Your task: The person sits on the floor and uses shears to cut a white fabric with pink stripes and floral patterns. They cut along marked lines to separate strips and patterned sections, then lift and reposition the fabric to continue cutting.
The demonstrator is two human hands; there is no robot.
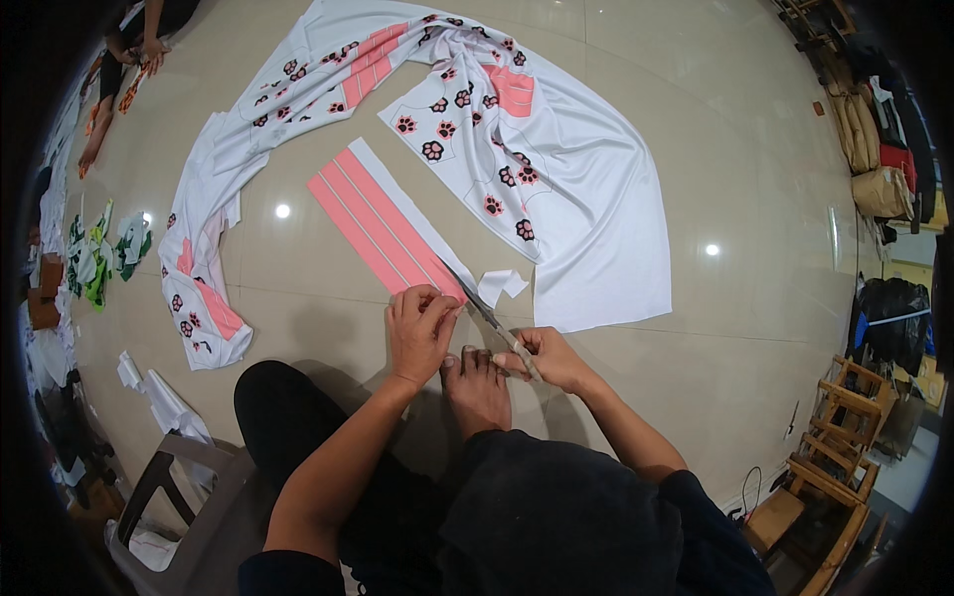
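Observation:
My left hand (pixel 419 326) pinches the near end of a pink fabric strip (pixel 383 223) with thin white lines and a white border along its right side. In my right hand (pixel 545 360) are large scissors (pixel 494 320), their blades reaching up and left along the strip's right edge, beside the white border. A small white scrap (pixel 502 286) lies just right of the blades. Beyond the strip spreads a big white cloth (pixel 606 228) printed with pink and black paw prints and pink patches, curving round to the left. My bare foot (pixel 479 392) rests between the two hands.
A grey plastic chair (pixel 189 507) stands at the lower left, with white scraps near it. Green and white cloth pieces (pixel 104 248) lie at far left. Another person's hand (pixel 154 55) shows at upper left. Wooden frames (pixel 845 437) and paper bags (pixel 879 192) line the right side.

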